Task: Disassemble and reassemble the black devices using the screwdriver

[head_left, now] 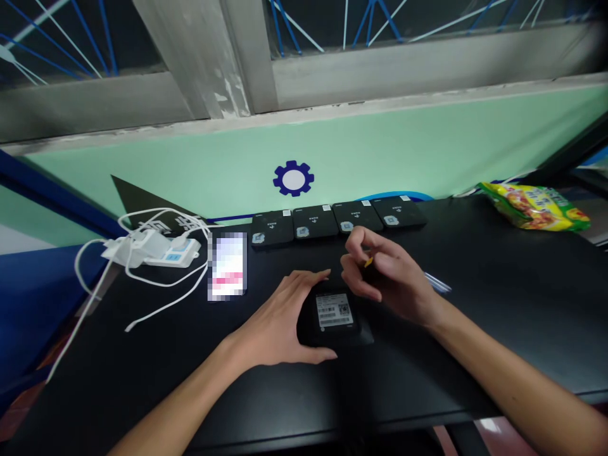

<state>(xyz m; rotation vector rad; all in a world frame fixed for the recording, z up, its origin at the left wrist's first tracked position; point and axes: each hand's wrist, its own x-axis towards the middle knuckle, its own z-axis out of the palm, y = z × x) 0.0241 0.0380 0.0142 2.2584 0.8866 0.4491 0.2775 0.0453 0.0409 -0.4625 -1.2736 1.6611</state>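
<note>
A flat black device (311,316) lies on the table with its white printed label (333,311) facing up. My left hand (280,320) is curled around its left side, fingers at the far edge and thumb at the near edge. Just right of the device, my right hand (394,275) is raised with thumb and fingers pinched together. A small yellow piece (368,261) shows between them; most of it is hidden, so its kind is unclear. Some thin shiny clear strips (437,283) lie on the table behind my right wrist.
Several flat black boxes (316,223) stand in a row along the green wall (213,164). A phone (228,266) with a blurred screen lies left, beside a white power strip (173,252) and tangled white cables (156,323). A yellow-green snack bag (536,208) sits at the back right.
</note>
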